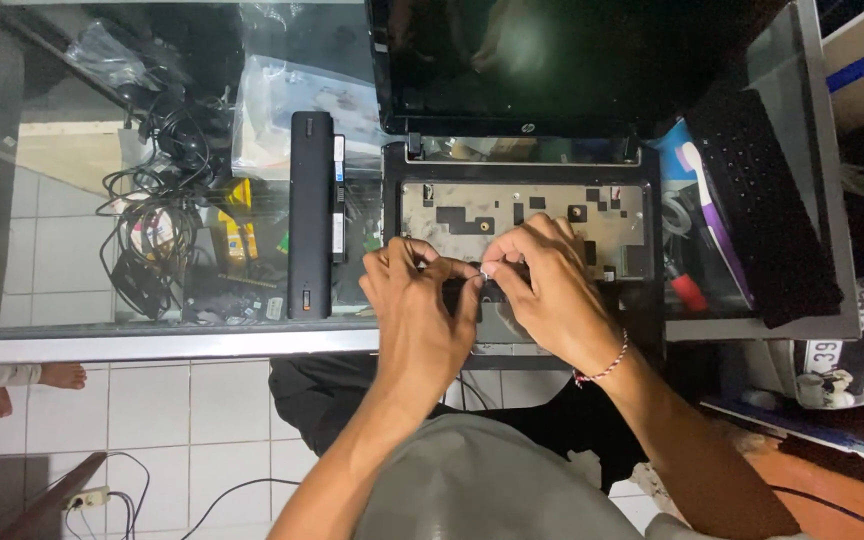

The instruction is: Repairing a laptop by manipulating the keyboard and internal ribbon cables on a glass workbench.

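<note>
Both hands pinched together over the opened laptop, working a tiny pale part.

With its keyboard off and lying right of the laptop, my left hand and right hand meet at the deck's front edge, fingertips closed on a small whitish piece; ribbon or screw, I can't tell. Next probably calls for steady fingers. Battery lies to the left.

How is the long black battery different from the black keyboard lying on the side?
The battery is a narrow, smooth bar; the keyboard is a wider slab covered in small keys. The battery lies straight, flat on the glass counter, left of the opened laptop; the keyboard sits on the right, tilted at an angle on other items. The battery carries a label strip along one edge; the keyboard shows none. Both are black, detached and untouched by either hand.
</note>
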